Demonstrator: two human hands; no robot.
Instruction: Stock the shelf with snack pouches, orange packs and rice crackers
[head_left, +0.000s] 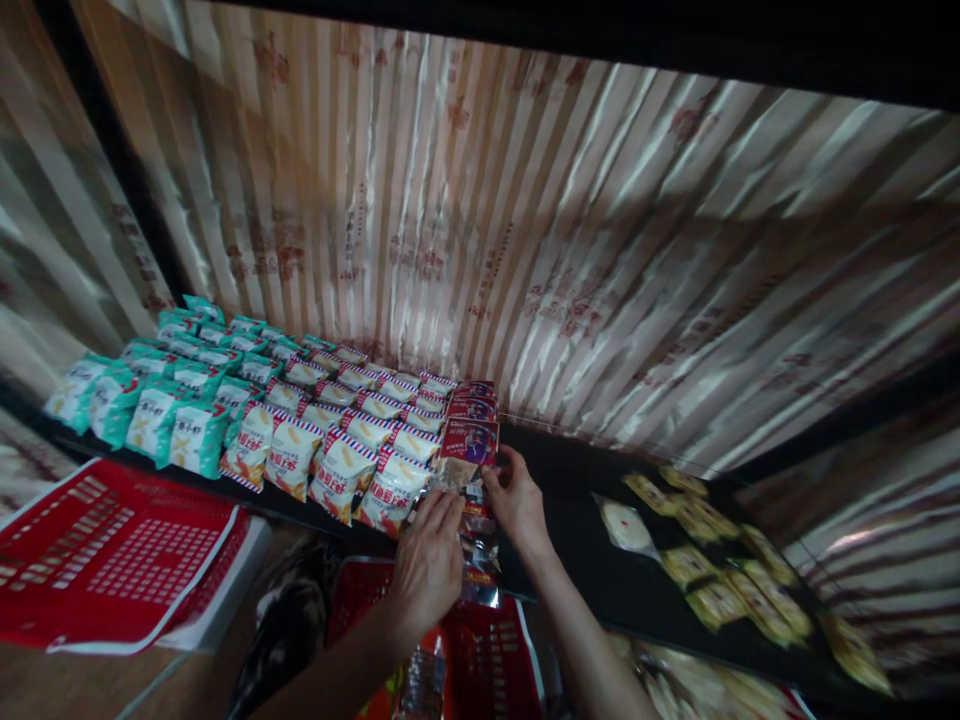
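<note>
Dark red snack packets (470,440) lie overlapping in a narrow column on the black shelf. My right hand (519,500) pinches the right edge of one near the front of the column, thumb and forefinger closed on it. From the left, my left hand (429,555) has its fingers bent over the packets' edge and a shiny clear part of the wrapping. Lower in the column, more dark packets (480,570) hang toward the shelf's front edge, partly hidden by my left hand. White and red striped snack bags (394,490) stand in rows directly left of my hands.
Teal snack bags (199,440) fill the shelf's left end. Yellow packets (712,590) and a white round item in clear wrap (626,525) lie on the black shelf (570,500) at right. Red baskets (112,550) stand below, one under my hands. Printed shiny sheeting (450,200) hangs behind.
</note>
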